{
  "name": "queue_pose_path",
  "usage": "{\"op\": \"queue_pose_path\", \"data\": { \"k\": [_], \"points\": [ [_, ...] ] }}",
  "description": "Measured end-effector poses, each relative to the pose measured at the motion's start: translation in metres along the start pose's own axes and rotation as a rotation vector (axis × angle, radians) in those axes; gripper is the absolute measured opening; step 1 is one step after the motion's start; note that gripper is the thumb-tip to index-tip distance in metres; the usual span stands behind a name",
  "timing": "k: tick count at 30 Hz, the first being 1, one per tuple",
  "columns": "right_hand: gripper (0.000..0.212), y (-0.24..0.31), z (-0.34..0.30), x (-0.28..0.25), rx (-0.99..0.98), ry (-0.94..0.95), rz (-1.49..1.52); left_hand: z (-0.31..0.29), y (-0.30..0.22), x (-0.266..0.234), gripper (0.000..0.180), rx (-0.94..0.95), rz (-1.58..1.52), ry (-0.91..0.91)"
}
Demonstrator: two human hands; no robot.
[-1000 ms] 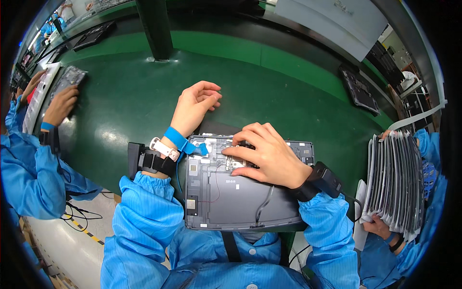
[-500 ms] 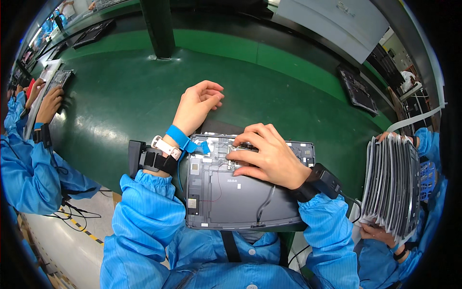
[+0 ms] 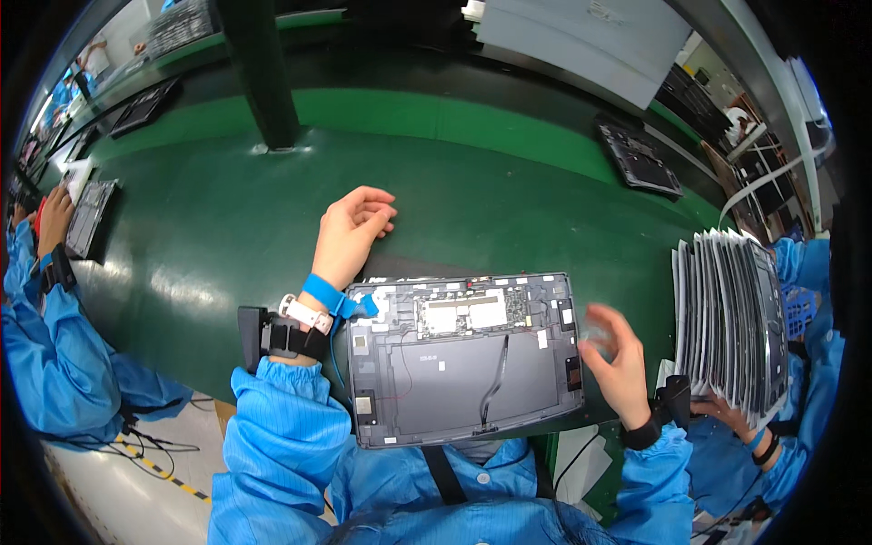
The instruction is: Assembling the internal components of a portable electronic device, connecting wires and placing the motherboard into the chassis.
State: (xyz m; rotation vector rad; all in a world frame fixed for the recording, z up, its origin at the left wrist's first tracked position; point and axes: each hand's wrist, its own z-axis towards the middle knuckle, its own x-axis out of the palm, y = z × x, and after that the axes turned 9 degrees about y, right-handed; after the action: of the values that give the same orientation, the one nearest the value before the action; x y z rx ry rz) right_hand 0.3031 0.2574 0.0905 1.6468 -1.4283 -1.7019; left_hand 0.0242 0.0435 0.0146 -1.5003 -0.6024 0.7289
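An opened tablet-like device [image 3: 472,381] lies in front of me, its dark inner shell facing up. Along its far side run a circuit board [image 3: 518,304] and pale metal shield plates [image 3: 459,313]. A black cable [image 3: 496,386] crosses the shell. My left hand [image 3: 352,232] is beyond the far left corner, fingers loosely curled in, with nothing visible in it. A blue strap [image 3: 324,295] circles that wrist. Beside the device's right edge is my right hand [image 3: 618,363], thumb and fingers apart and slightly blurred; a faint pale spot shows between them, too unclear to name.
The green table [image 3: 436,200] has a dark post [image 3: 259,82] at its far side. Another opened device [image 3: 640,159] lies back right. At right, a co-worker holds a stack of thin panels [image 3: 727,318]. At left, a co-worker's hand [image 3: 54,218] is beside another device [image 3: 93,218].
My right hand has lifted off the circuit board and moved right, past the device's edge. My left hand stays curled near the far left corner. The view has shifted slightly.
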Motion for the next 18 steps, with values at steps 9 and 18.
{"op": "queue_pose_path", "data": {
  "k": [9, 18],
  "points": [
    [0.036, -0.007, -0.003, -0.007, 0.418, 0.42, 0.831, -0.004, 0.003, 0.002, 0.014, 0.101, -0.035, -0.03],
    [0.033, -0.034, 0.005, 0.008, 0.348, 0.166, 0.95, -0.01, 0.017, -0.002, 0.022, 0.137, -0.183, -0.116]
  ]
}}
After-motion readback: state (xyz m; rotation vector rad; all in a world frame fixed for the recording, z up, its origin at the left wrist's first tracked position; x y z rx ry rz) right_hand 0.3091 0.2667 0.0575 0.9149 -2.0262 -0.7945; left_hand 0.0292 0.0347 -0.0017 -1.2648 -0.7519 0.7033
